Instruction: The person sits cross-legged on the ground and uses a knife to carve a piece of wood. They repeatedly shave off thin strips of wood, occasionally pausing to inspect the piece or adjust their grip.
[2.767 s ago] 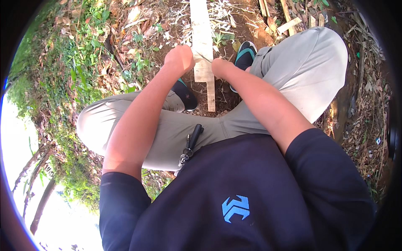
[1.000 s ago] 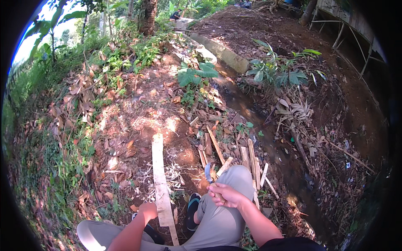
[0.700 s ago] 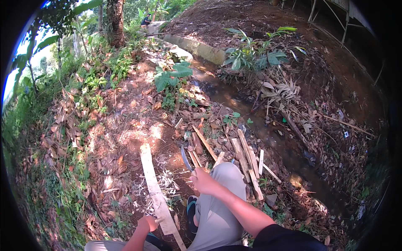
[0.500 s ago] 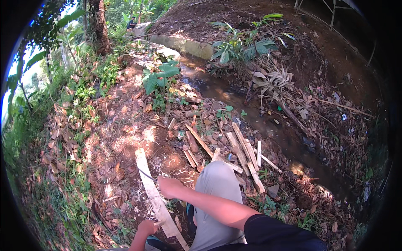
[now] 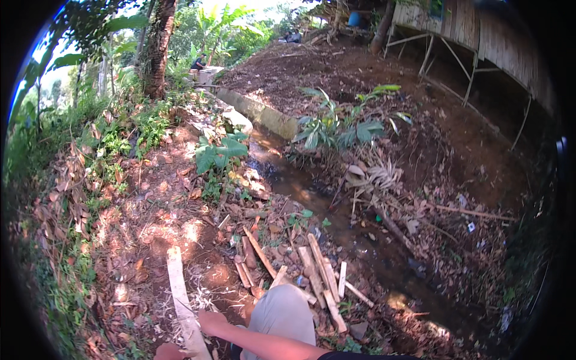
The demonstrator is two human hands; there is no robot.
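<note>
A long pale wooden board lies lengthwise on the ground at lower left, its near end running out at the bottom edge. Over its right side my right hand is closed in a fist. A thin dark strip, like a narrow blade, runs from that fist across the board; its exact kind is unclear. My left hand, cut off by the lower edge, is closed beside the board's near part. What it grips, if anything, I cannot make out. My bent knee in light trousers stands right of the board.
Several cut wood pieces lie beyond my knee. A muddy stream runs along the right, with a concrete wall upstream. Leafy plants and dry leaves cover the slope. Far off sits a person; a stilted wooden building stands upper right.
The view has tilted up, so board, knee and both hands sit lower in the picture and more of the building shows. Both hands remain closed by the board.
</note>
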